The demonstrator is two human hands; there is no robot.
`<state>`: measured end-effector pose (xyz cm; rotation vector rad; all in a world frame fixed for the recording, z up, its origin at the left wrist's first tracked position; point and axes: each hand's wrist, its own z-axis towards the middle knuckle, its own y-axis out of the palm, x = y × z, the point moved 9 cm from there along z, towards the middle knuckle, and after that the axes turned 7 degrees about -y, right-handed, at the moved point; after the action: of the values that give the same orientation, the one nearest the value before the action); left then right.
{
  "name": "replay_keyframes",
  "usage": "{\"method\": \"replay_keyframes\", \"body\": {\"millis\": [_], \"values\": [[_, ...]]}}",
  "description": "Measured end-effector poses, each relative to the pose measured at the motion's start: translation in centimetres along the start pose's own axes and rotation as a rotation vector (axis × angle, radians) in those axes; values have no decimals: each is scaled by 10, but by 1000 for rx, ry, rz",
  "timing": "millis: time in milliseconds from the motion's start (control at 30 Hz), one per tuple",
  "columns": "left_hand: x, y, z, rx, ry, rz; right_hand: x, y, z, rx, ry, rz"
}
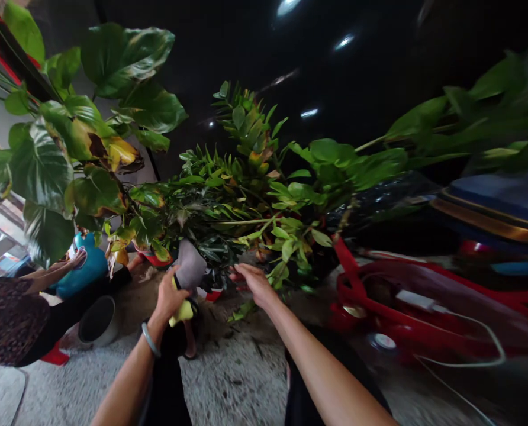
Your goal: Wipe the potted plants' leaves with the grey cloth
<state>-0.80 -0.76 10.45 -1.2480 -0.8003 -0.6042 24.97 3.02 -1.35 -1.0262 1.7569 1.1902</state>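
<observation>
My left hand [170, 296] is closed around a grey and yellow cloth [190, 264]. Its grey part sticks up above my fingers, and a yellow end hangs below them. To the right, my right hand [254, 280] pinches at the edge of a plant with dark narrow leaves [222, 251]; its fingertips meet a leaf there, partly hidden. Just beyond that hand spreads a lighter green leafy plant [286, 242]. A red pot [213, 294] shows low between my hands.
A large-leaved plant [99, 124] rises at left. Below it, a seated person [10, 319] has a hand on a turquoise object [89, 263], near a grey bucket [97, 319]. At right lies a blurred red bag-like container [406, 307] with a white charger [417, 300] and cable.
</observation>
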Motion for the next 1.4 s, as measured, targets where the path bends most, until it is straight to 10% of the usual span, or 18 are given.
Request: {"method": "replay_keyframes", "body": {"millis": [133,367,500,700,933,1067,1200,1400], "values": [[-26,10,-39,23,11,-33,2,-5,2,13,27,-25],[59,-67,1,384,236,-65,5,-3,3,11,43,-42],[24,-15,18,172,48,17,5,-3,3,19,26,-49],[-41,81,-67,-356,21,64,5,-8,6,46,-1,-64],[40,33,-30,54,232,64,3,-18,10,92,-60,-56],[29,52,-5,-43,78,167,0,-23,12,113,-107,-78],[5,69,-31,-166,82,162,-7,-27,15,114,-169,-93],[75,32,-42,72,466,-26,-6,-26,17,128,-149,-83]]}}
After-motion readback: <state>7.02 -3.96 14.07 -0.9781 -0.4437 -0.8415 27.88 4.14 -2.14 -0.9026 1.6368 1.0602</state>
